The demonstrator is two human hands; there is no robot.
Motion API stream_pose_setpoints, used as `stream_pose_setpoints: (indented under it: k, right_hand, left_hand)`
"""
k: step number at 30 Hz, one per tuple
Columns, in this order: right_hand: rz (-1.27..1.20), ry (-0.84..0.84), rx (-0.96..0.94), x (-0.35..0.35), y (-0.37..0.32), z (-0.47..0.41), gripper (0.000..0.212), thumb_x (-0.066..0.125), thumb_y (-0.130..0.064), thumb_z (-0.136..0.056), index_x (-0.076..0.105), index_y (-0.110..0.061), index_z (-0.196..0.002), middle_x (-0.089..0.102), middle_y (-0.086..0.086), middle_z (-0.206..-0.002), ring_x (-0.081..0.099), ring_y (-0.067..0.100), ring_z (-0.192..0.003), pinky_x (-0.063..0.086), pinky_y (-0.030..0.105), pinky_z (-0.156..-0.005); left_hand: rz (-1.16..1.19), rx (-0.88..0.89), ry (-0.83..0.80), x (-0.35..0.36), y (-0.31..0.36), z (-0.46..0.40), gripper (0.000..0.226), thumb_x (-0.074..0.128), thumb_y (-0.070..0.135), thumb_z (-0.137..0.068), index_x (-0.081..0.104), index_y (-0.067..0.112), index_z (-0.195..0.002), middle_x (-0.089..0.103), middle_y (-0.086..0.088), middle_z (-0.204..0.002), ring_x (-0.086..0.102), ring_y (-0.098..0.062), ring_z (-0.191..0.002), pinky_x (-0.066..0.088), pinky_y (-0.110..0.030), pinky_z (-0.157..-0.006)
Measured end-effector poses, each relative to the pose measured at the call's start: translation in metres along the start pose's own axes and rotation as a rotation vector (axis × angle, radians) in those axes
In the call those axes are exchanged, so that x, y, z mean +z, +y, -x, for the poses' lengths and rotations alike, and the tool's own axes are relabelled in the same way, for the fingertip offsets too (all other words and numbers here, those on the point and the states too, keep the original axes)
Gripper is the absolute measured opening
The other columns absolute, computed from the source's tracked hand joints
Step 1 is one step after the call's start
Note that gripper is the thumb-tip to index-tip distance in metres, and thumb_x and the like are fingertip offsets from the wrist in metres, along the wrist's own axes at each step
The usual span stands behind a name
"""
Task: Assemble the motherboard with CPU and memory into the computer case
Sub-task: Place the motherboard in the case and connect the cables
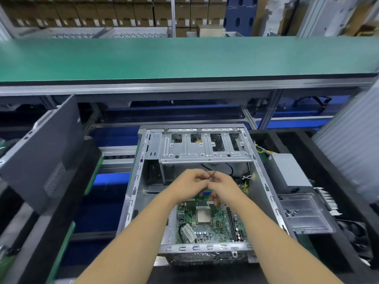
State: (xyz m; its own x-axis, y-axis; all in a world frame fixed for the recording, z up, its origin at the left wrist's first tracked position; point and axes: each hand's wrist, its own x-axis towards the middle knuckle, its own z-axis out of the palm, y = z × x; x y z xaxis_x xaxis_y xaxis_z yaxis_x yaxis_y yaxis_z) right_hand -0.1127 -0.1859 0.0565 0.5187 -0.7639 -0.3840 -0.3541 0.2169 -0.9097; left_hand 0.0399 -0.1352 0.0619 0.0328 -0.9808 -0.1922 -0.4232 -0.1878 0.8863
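Note:
An open grey computer case (141,177) lies on its side in the middle. Inside it sits the green motherboard (213,228) with the square silver CPU (203,215) in its socket. Green memory sticks (205,194) show partly beneath my hands. My left hand (189,181) and my right hand (223,186) meet above the board's far end. Together they pinch a thin dark cable (212,174) between their fingertips. A silver drive cage (205,148) spans the far end of the case.
A dark side panel (41,152) leans at the left. A grey power supply (289,171) with coloured wires lies right of the case. Nearer me on the right sits a clear tray (303,214) with screws. A green conveyor belt (184,58) runs across behind.

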Motion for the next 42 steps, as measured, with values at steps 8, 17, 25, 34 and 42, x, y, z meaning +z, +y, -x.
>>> stream_pose_setpoints:
  k: [8,17,25,34,42]
  right_hand:
    - [-0.756,0.020,0.212,-0.022,0.001,0.003,0.010,0.061,-0.023,-0.093,0.061,-0.013,-0.089,0.074,0.014,-0.106,0.066,0.031,-0.100,0.049,0.038,-0.074]
    - [-0.774,0.198,0.217,-0.023,0.008,-0.005,0.020,0.041,-0.021,-0.110,0.055,-0.009,-0.101,0.073,0.020,-0.107,0.068,0.032,-0.098,0.054,0.039,-0.077]
    - [-0.335,0.289,0.167,-0.018,0.003,-0.004,0.029,0.051,-0.027,-0.105,0.067,-0.006,-0.094,0.076,0.014,-0.085,0.068,0.026,-0.065,0.052,0.033,-0.055]
    - [0.609,0.306,-0.130,-0.019,0.016,-0.023,0.030,0.045,-0.018,-0.103,0.071,-0.004,-0.112,0.072,0.014,-0.097,0.058,0.020,-0.073,0.045,0.030,-0.071]
    - [1.125,0.134,0.123,-0.009,-0.003,-0.067,0.041,0.036,-0.042,-0.104,0.056,-0.011,-0.123,0.067,0.010,-0.108,0.063,0.031,-0.106,0.047,0.041,-0.093]
  left_hand:
    - [0.101,-0.074,-0.050,-0.015,-0.023,0.007,0.021,0.061,0.019,-0.097,0.061,0.017,-0.076,0.048,-0.002,-0.060,0.038,-0.016,-0.055,0.032,-0.026,-0.052]
    - [-0.282,-0.106,0.060,-0.012,-0.040,-0.005,0.020,0.068,0.041,-0.089,0.062,0.025,-0.078,0.053,0.011,-0.056,0.047,-0.011,-0.052,0.039,-0.026,-0.053]
    - [-0.202,-0.125,-0.162,-0.009,-0.036,-0.001,0.031,0.060,0.038,-0.095,0.070,0.026,-0.069,0.062,-0.001,-0.058,0.048,-0.013,-0.049,0.044,-0.027,-0.055]
    - [-0.578,-0.315,0.403,-0.025,-0.037,-0.010,0.037,0.053,0.033,-0.096,0.050,0.017,-0.063,0.061,-0.005,-0.070,0.058,-0.025,-0.064,0.046,-0.029,-0.056]
    - [-0.309,-0.374,0.513,-0.013,-0.042,-0.019,0.033,0.054,0.025,-0.092,0.050,0.010,-0.064,0.057,-0.005,-0.062,0.051,-0.022,-0.053,0.032,-0.027,-0.046]
